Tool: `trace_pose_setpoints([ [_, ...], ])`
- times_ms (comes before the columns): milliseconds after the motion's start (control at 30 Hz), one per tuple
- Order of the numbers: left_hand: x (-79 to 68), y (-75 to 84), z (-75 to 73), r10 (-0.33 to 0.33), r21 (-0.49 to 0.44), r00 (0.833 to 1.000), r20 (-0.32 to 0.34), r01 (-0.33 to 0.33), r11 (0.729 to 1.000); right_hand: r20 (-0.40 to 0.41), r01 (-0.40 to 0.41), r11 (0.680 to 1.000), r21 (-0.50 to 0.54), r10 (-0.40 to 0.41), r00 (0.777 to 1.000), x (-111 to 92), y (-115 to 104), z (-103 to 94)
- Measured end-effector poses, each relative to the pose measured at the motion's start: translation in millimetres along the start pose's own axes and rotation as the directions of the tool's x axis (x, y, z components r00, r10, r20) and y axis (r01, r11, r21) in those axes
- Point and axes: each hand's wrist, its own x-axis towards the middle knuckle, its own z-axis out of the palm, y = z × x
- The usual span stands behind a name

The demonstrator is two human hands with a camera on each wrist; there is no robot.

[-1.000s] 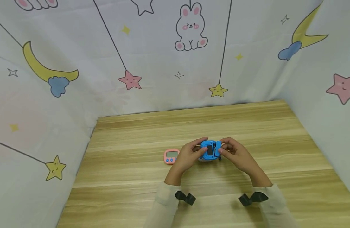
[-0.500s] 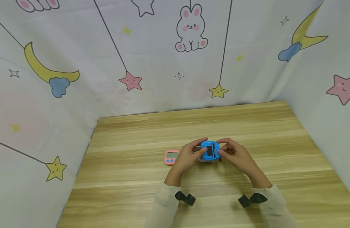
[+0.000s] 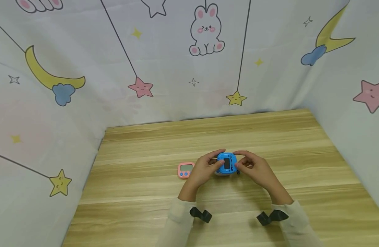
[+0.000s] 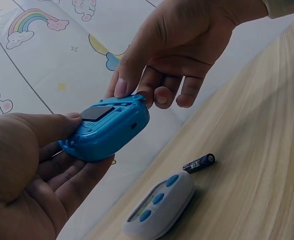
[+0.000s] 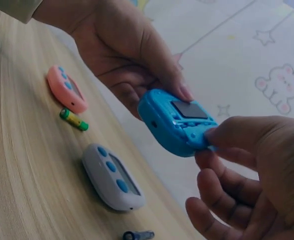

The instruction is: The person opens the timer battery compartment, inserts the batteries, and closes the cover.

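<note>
Both angled inward, left hand (image 3: 204,169) and right hand (image 3: 255,168) pinch a blue device (image 3: 227,164) between fingers (image 5: 222,131).

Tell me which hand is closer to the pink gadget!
Left. The left hand is just beside the pink gadget, hiding part of its edge in the head view; the right hand is farther off, past the blue gadget.

Head view: high, far, fwd/down. Wrist views: close, facing inward; both share rounded blue plastic gadget (image 4: 112,136) nr ctr.
</note>
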Motion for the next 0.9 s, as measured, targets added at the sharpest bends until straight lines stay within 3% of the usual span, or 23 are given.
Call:
trace_pose_setpoints([
  [467, -0.5, 0.3, 1.2, -0.008, 0.039, 1.0, 0.012, 0.008, 0.999, 0.046, -0.021, 1.0, 0.019, 0.02, 0.999, -0.2, -1.6, -0.8],
  [900, -1.2, 1.1, 0.1, -0.003, 0.027, 1.0, 0.029, 0.003, 1.0, 0.114, -0.066, 0.98, 0.186, 0.045, 0.992, 0.3, 6.5, -3.2],
])
